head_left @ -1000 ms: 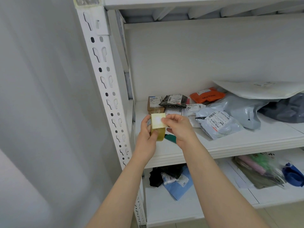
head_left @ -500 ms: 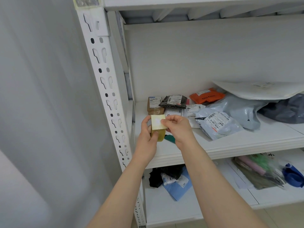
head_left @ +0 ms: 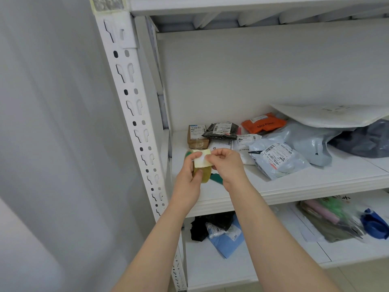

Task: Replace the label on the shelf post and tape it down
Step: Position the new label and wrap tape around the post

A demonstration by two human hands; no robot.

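Observation:
My left hand (head_left: 189, 180) grips a roll of yellowish clear tape (head_left: 203, 175) in front of the middle shelf. My right hand (head_left: 228, 165) pinches the free end of the tape (head_left: 203, 159), a pale strip pulled up from the roll. The white slotted shelf post (head_left: 134, 106) rises to the left of both hands. At its very top sits a taped label (head_left: 108, 3), cut off by the frame edge. A green bit (head_left: 216, 178) shows just behind the roll.
The middle shelf (head_left: 294, 186) carries several parcels: a brown box (head_left: 196, 137), a black bag (head_left: 221, 130), an orange packet (head_left: 263, 124), grey mailers (head_left: 277, 159). More bags lie on the lower shelf (head_left: 221, 234). A grey wall (head_left: 52, 144) stands to the left.
My right hand has shifted its pinch on the tape end, which is now pulled up a little further and tilted. The roll stays in my left hand.

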